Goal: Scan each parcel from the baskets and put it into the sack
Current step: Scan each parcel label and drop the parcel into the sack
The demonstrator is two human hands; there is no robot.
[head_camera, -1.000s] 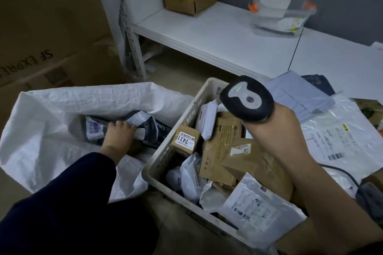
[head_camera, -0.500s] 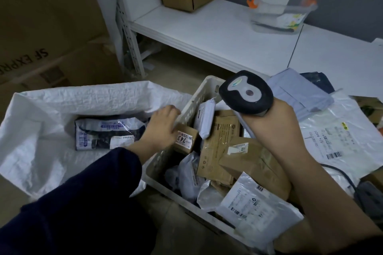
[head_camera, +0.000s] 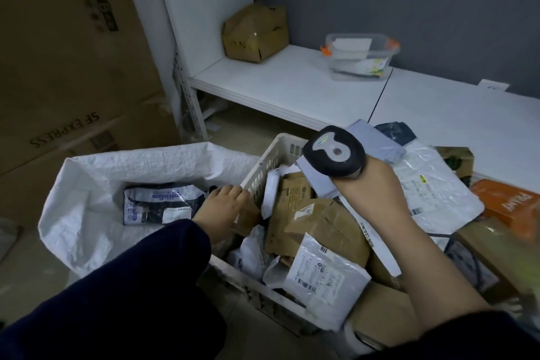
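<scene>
The left hand was reached into the near-left corner of the white basket, its fingers curled down over a small brown box. The right hand was closed round the handle of a black scanner, which was held up above the basket. Brown envelopes and a white mailer were piled in the basket between the hands. At nine o'clock from the left hand the white sack was seen open, with a dark labelled parcel lying inside. At three o'clock from the right hand an orange box was seen. At twelve o'clock a white shelf was seen, on which a cardboard box and a clear tub stood well apart.
</scene>
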